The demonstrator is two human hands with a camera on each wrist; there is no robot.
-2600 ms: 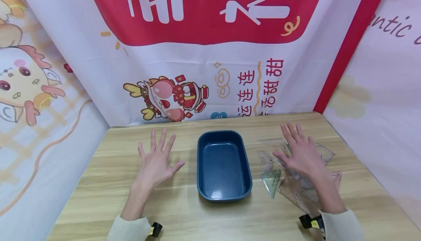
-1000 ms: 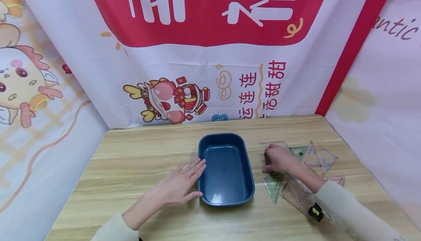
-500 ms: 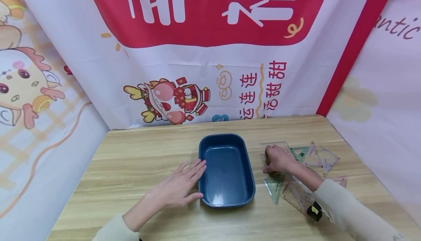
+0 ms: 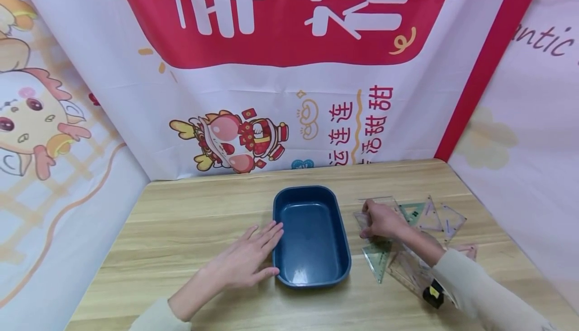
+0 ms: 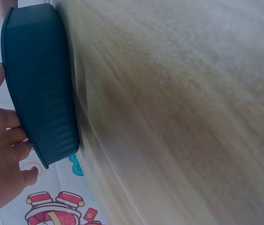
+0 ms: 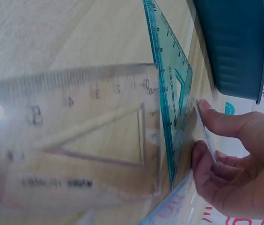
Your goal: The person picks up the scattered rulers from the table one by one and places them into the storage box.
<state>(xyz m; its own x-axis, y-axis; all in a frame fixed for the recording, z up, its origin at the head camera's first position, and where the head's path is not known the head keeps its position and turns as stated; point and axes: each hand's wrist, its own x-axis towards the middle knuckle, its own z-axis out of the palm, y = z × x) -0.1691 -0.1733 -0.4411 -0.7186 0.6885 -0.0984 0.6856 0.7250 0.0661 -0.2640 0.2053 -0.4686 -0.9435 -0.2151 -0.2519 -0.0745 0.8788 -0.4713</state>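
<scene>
A dark blue rectangular tray [image 4: 311, 240] stands on the wooden table. My left hand [image 4: 242, 258] rests on its left rim, fingers fairly straight over the edge; the left wrist view shows the fingertips [image 5: 17, 136] against the rim. To the tray's right, my right hand [image 4: 384, 220] pinches a clear protractor [image 4: 360, 219] between thumb and fingers. From the right wrist it appears as a thin clear edge [image 6: 205, 131], tilted up; the hand hides most of it. Just below that hand lies a green set square [image 4: 376, 260].
Several more drawing tools lie at the right: another green set square [image 4: 412, 212], clear triangles [image 4: 452, 220] and a clear set square [image 6: 94, 140] near the right wrist. A printed cloth [image 4: 280, 80] hangs behind the table's back edge.
From spread above the table, my left hand has moved right onto the tray's rim. My right hand has come down onto the protractor, which now tips up slightly in its grip.
</scene>
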